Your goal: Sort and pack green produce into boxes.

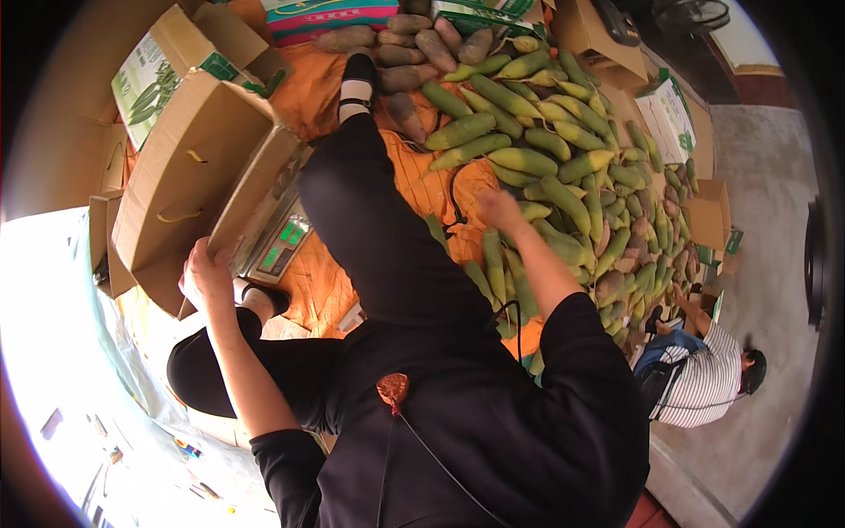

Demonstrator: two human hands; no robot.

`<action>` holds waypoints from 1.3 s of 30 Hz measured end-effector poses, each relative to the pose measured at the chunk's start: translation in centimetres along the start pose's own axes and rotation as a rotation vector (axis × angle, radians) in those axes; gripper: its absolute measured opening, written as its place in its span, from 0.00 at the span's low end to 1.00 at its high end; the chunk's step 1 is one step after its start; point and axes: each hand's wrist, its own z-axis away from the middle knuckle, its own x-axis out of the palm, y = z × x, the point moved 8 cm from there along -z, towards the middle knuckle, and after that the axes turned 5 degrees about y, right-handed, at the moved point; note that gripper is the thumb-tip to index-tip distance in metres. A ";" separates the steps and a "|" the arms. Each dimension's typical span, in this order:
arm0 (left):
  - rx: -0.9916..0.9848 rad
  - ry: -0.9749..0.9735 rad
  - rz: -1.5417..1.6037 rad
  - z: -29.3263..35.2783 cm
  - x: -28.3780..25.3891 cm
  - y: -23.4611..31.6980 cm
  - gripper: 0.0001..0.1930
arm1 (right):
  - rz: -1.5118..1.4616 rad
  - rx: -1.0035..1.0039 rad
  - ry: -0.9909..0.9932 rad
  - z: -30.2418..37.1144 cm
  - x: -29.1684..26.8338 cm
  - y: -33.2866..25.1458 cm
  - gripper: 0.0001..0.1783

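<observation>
My left hand [208, 277] has its fingers closed on the near edge of an open cardboard box [194, 167] with yellow cord handles. That box stands beside or partly over a digital scale [280, 246] with a lit green display; I cannot tell which. Out to the right, my right hand [500, 209] is curled closed just left of a big heap of green radishes [563, 198]. Whatever its fingers may hold is hidden. Reddish-brown root vegetables [414, 57] lie at the heap's far left end, past my shoe.
An orange sheet [308, 273] spreads under the heap and my feet. More cartons stand around, including a printed box [664, 119] at right. A black cord [458, 198] lies near my right hand. At far right, another person in a striped shirt [704, 374] reaches to the heap.
</observation>
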 end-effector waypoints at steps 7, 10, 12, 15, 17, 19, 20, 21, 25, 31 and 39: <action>0.024 -0.033 -0.007 -0.8 0.9 1.1 0.12 | 0.118 0.139 -0.433 10.6 12.2 7.4 0.09; 0.002 -0.045 -0.015 -0.8 0.7 1.5 0.11 | 0.220 0.177 -0.405 10.5 10.6 7.5 0.10; 0.001 -0.031 -0.019 -0.7 0.5 1.6 0.11 | 0.366 0.165 -0.239 9.3 6.9 7.3 0.12; -0.012 0.001 -0.005 -0.4 0.5 0.1 0.10 | 0.435 0.184 -0.014 8.2 -1.4 6.1 0.20; -0.005 -0.047 0.000 -0.6 0.4 1.3 0.11 | 0.532 0.302 0.023 8.8 -4.6 8.9 0.26; 0.000 -0.008 -0.037 -0.5 0.0 1.7 0.11 | 0.588 0.384 0.033 10.0 -6.8 9.9 0.22; 0.021 0.021 -0.038 -0.5 -0.4 2.3 0.11 | 0.593 0.445 -0.044 10.8 -6.6 11.3 0.22; 0.012 0.012 -0.046 -0.6 -0.3 2.0 0.11 | 0.600 0.502 -0.121 11.5 -6.2 12.4 0.23; -0.022 -0.016 -0.043 -0.5 0.2 1.4 0.12 | 0.655 0.508 -0.186 11.7 -4.3 14.3 0.25; -0.007 -0.004 -0.014 -0.3 -0.4 1.5 0.10 | 0.694 0.447 -0.252 10.7 -4.8 12.4 0.28; 0.015 0.015 0.037 -0.2 -0.9 2.0 0.09 | -0.073 0.377 0.251 7.7 -11.2 12.6 0.39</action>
